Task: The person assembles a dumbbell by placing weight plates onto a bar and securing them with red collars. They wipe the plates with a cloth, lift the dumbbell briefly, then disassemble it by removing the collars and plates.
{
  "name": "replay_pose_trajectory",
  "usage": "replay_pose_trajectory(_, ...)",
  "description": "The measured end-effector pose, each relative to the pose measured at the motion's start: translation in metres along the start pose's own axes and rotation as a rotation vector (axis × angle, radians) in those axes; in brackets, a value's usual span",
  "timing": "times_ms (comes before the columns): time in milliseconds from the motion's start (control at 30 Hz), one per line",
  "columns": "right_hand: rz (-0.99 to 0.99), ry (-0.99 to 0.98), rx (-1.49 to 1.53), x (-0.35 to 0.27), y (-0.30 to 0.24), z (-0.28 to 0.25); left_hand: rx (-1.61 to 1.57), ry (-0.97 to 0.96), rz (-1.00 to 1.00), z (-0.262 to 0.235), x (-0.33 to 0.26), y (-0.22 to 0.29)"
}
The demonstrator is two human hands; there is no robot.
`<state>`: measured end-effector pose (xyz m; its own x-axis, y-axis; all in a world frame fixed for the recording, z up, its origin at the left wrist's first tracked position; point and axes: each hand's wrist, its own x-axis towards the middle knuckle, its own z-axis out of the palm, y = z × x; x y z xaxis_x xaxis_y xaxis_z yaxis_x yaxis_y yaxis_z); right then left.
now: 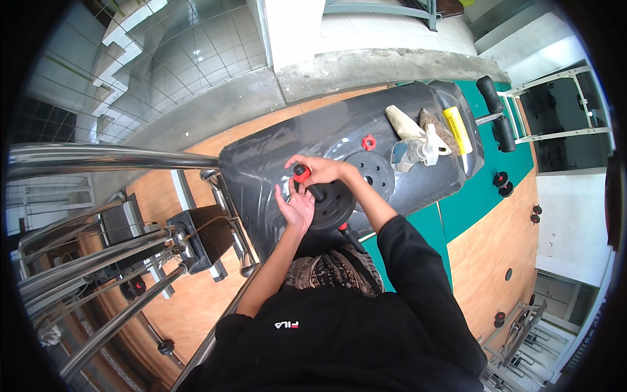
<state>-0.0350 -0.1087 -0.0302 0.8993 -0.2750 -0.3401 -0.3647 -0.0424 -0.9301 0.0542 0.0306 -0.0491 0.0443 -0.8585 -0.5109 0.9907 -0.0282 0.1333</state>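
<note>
A dumbbell bar (317, 193) carrying a black weight plate (336, 208) stands tilted in front of me, its red grip end (343, 227) with a black handle low by my lap. Around the red collar nut (302, 174) near its upper tip, the fingers of my right hand (322, 170) are closed. Palm up beside the bar, my left hand (298, 208) has its fingers spread; their tips come close to the nut, and contact is hard to tell. A second black plate (377, 171) lies flat on the padded bench, with a loose red star nut (369, 142) beyond it.
The grey padded bench (274, 140) also bears a clear spray bottle (415, 153), a pale cloth-like piece (401, 121) and a yellow-labelled tube (459, 130). Chrome machine bars (117, 157) rise at the left. Small dumbbells (501, 179) rest on the floor at right.
</note>
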Motion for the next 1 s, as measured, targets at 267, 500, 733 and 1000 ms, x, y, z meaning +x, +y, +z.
replay_pose_trajectory(267,0.252,-0.019,0.462,-0.015,0.003,-0.05,0.068,-0.066,-0.018,0.002,-0.002,0.002)
replay_pose_trajectory(500,-0.043,0.371,-0.572,-0.021,-0.036,-0.004,0.117,0.0,-0.009,0.002,-0.001,0.001)
replay_pose_trajectory(733,0.19,0.604,0.1,-0.046,-0.024,-0.015,0.101,-0.068,-0.021,-0.005,0.002,0.0)
replay_pose_trajectory(1000,-0.072,0.36,-0.111,0.008,-0.016,0.023,0.145,-0.079,-0.016,-0.008,0.004,0.001)
